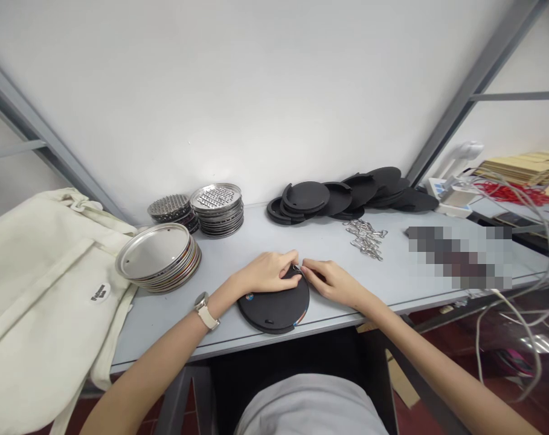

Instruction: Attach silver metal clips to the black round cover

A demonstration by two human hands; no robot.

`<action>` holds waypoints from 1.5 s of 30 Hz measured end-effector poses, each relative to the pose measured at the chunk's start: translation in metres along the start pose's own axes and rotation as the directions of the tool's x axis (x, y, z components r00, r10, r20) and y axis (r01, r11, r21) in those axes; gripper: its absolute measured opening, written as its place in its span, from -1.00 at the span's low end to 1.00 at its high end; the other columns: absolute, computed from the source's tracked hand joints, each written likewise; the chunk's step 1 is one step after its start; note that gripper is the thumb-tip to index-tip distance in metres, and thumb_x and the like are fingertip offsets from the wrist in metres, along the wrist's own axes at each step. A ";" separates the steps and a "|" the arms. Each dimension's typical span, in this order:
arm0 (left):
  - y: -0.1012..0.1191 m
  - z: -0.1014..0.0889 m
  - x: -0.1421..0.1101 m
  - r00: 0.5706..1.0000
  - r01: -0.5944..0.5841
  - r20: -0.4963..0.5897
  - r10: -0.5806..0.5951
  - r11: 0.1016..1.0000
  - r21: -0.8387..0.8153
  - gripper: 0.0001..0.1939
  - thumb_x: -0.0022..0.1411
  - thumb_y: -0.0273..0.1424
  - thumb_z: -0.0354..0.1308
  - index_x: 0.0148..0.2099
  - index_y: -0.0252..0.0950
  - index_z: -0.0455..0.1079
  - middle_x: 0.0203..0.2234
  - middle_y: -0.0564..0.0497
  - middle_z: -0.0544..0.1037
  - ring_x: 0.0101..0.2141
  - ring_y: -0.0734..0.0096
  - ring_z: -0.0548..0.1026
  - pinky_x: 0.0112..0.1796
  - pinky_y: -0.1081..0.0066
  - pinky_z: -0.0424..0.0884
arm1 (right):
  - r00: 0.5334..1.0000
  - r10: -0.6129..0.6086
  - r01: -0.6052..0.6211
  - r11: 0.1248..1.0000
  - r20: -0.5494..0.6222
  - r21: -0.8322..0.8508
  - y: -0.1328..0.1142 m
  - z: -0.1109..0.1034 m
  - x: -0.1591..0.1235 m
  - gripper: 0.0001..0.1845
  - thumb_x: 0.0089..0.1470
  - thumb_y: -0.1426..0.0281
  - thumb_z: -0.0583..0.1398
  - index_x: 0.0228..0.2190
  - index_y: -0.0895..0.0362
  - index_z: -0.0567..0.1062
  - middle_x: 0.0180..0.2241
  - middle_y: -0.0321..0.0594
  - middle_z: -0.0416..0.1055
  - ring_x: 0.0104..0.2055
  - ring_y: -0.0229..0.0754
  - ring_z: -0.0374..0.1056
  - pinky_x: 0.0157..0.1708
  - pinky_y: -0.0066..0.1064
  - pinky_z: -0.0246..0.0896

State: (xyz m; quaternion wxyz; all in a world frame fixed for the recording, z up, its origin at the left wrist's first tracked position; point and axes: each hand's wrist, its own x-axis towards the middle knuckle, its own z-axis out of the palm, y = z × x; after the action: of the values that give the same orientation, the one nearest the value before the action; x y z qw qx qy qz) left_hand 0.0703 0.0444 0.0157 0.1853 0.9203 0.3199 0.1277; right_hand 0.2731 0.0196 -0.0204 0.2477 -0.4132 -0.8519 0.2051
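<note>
A black round case [274, 308] lies flat near the table's front edge, with a small slot and a strip of coloured edge showing at its rim. My left hand [269, 272] rests over its far side, thumb and forefinger curled at the far right edge. There, a small metal clip [296, 267] shows between the hands, partly covered by fingers. My right hand [328, 281] pinches at this clip from the right. To the right, several similar metal clips [367, 238] lie in a loose pile.
Stacked metal discs [156, 251] and grater discs [217, 208] stand at left. Black round cases [308, 196] overlap along the wall. A cream bag [43, 290] hangs over the left end. At right are a blurred-out item [459, 257], a power strip [450, 199] and cables [537, 223].
</note>
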 end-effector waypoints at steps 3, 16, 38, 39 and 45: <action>0.001 0.001 0.000 1.000 0.006 -0.022 -0.005 0.999 0.043 -0.82 0.19 -0.26 0.05 -0.29 -0.24 0.16 -0.60 0.16 0.31 -0.60 0.51 0.27 -0.53 0.49 0.09 | 1.000 0.001 -0.001 1.000 -0.005 -0.006 0.001 0.001 0.000 -0.73 0.23 0.37 -0.06 -0.46 0.12 0.32 -0.56 -0.32 0.30 -0.56 -0.31 0.16 -0.47 -0.49 0.01; -0.001 0.004 0.000 0.998 -0.013 -0.060 0.020 0.994 0.106 -0.81 0.20 -0.25 0.05 -0.31 -0.25 0.15 -0.60 0.15 0.33 -0.60 0.50 0.28 -0.53 0.48 0.10 | 0.999 0.028 -0.028 0.999 -0.014 0.043 0.000 0.001 -0.001 -0.77 0.17 0.38 -0.03 -0.52 0.11 0.23 -0.63 -0.41 0.12 -0.61 -0.35 0.02 -0.54 -0.50 -0.09; -0.003 0.003 -0.001 0.999 -0.027 -0.036 0.028 0.999 0.031 -0.81 0.19 -0.26 0.07 -0.31 -0.25 0.15 -0.61 0.18 0.30 -0.60 0.53 0.26 -0.52 0.51 0.10 | 1.000 0.021 -0.021 0.998 0.006 0.056 0.002 -0.001 0.000 -0.74 0.22 0.35 -0.05 -0.50 0.12 0.24 -0.62 -0.41 0.12 -0.60 -0.36 0.05 -0.52 -0.51 -0.06; -0.003 0.003 -0.001 0.999 -0.027 -0.038 0.028 0.999 0.032 -0.80 0.19 -0.26 0.07 -0.31 -0.25 0.15 -0.61 0.19 0.30 -0.60 0.54 0.26 -0.53 0.51 0.10 | 1.000 0.013 -0.014 0.999 0.017 0.052 0.001 -0.001 0.000 -0.74 0.22 0.35 -0.05 -0.49 0.12 0.25 -0.61 -0.40 0.15 -0.59 -0.36 0.07 -0.51 -0.50 -0.05; -0.004 0.003 -0.001 0.999 -0.015 -0.038 0.016 1.000 0.022 -0.80 0.19 -0.25 0.07 -0.31 -0.25 0.16 -0.60 0.18 0.30 -0.60 0.54 0.26 -0.52 0.51 0.11 | 1.000 0.000 -0.001 0.999 0.027 0.035 0.002 0.000 0.000 -0.73 0.23 0.36 -0.06 -0.48 0.12 0.27 -0.59 -0.38 0.19 -0.58 -0.35 0.10 -0.49 -0.50 -0.03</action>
State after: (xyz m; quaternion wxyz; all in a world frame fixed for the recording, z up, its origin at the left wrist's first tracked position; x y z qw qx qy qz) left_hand 0.0687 0.0462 0.0107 0.1684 0.9221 0.3176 0.1433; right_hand 0.2745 0.0205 -0.0219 0.2435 -0.4061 -0.8514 0.2257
